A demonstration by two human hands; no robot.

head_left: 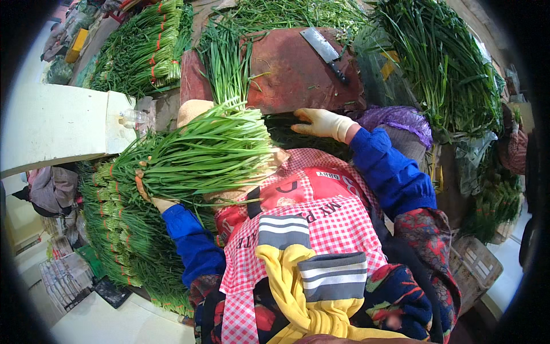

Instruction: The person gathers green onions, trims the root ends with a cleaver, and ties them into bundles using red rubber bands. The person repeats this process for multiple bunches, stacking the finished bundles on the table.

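My left hand [141, 180], in a soiled glove, grips a large loose bunch of garlic chives [210, 150] at its leafy end. The bunch lies across my lap, its pale cut stems pointing right. My right hand [320, 122], in a cream glove, is at the near edge of a reddish board [296, 73]; its fingers are apart with nothing between them. A cleaver [322, 49] with a black handle rests at the board's far right. Another small heap of chives [225, 64] lies on the board's left side, its stems towards me.
Tied chive bundles with red bands [159, 47] are stacked at the far left, and more bundles [114, 215] sit by my left arm. Loose chives [447, 64] are piled at right, beside a purple net bag [397, 120]. A white ledge [64, 124] juts in from the left.
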